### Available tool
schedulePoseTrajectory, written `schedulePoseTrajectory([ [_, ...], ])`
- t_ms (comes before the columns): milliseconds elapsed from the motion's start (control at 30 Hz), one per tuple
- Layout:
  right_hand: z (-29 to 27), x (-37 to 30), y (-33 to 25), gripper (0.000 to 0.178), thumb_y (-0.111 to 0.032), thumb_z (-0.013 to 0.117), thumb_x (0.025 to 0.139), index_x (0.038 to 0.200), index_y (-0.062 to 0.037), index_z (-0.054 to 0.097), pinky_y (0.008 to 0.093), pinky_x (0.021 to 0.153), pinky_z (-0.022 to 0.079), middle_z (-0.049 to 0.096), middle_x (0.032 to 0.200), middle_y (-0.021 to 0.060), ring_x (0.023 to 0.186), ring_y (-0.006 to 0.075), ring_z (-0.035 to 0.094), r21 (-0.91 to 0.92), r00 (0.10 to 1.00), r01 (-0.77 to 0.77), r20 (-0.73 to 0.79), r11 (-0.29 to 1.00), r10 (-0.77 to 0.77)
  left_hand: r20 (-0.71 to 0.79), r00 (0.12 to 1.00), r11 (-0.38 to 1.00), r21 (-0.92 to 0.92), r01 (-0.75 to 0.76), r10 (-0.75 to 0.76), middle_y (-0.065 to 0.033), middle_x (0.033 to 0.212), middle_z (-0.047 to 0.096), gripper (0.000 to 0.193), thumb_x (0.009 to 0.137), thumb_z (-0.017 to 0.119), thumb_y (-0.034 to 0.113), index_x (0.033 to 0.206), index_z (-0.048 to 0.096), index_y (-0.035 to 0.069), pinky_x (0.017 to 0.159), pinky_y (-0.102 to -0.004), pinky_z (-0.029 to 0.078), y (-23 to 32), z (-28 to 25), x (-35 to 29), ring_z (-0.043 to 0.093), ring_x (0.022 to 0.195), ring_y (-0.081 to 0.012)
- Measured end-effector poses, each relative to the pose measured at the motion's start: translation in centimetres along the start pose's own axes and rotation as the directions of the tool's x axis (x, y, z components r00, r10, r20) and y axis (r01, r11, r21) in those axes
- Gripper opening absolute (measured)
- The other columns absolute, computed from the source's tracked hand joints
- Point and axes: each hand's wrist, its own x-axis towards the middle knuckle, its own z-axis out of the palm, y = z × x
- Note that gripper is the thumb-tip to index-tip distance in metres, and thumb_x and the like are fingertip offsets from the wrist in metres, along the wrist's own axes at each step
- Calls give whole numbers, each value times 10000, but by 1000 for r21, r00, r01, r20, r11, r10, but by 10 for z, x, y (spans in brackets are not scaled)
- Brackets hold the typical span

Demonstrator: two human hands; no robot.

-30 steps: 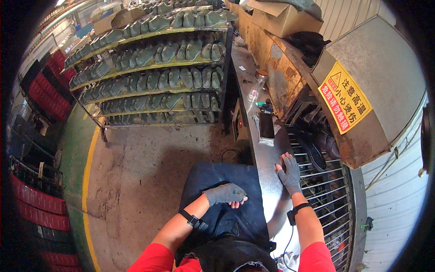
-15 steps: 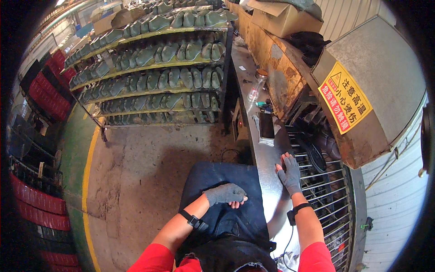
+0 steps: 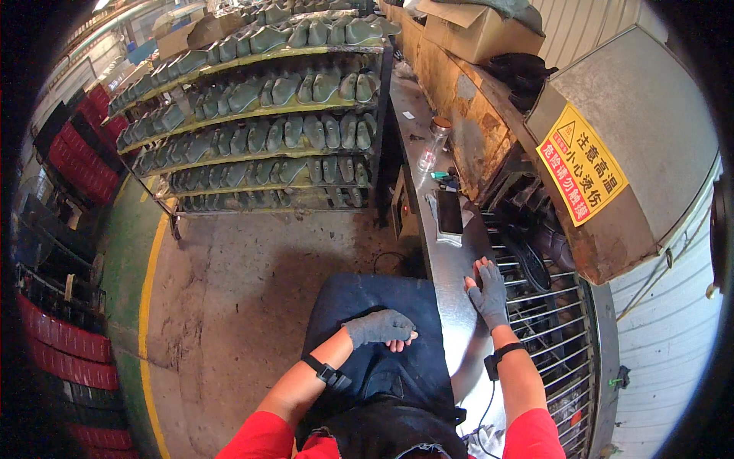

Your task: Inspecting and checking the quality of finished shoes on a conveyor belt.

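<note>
Grey gloves [image 3: 375, 327], red sleeves [image 3: 258, 437]

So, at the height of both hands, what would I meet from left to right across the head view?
Dark red panels → yellow floor line → gloved left hand → gloved right hand → metal-bar grating → white corrugated wall.

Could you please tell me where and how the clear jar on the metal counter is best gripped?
Probably around the clear jar's body, below its brown lid, coming from the metal counter's open left side: it looks upright and roughly cylindrical, with the wooden board along its right.
</note>
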Motion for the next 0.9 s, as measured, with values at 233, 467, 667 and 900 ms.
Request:
schedulePoseTrajectory([
  [233,0,0,0,592,-401,695,932,1392,-37,614,504,1189,365,556,1511,218,1428,416,482,-19,1000,-8,-2,1000,8,-3,1000,1000,-5,-14,14,-56,780,742,384,1024,650,416,926,736,55,581,-263,530,0,1,0,684,637,-131],
  [467,1,-1,1,590,-398,705,925,1398,-58,616,503,1190,365,561,1513,199,1429,396,488,-21,1000,-13,-9,1000,13,-11,1000,1000,-10,-5,5,-58,771,740,367,1011,674,406,917,736,57,584,-263,528,7,1,-3,684,635,-129],
  [667,2,-1,1,581,-399,709,919,1384,-61,623,510,1175,380,567,1502,205,1406,408,506,-7,1000,9,-30,1000,-9,9,1000,1000,-7,-5,5,-70,785,748,394,1012,663,429,923,734,52,590,-266,538,2,-1,-1,696,649,-137],
  [900,4,-1,3,565,-386,703,921,1369,-50,627,518,1159,392,579,1471,231,1381,426,519,-21,999,16,-43,1000,-17,20,1000,1000,-18,-5,5,-79,796,753,419,1009,659,450,935,729,44,594,-272,542,3,-1,0,703,658,-146],
])
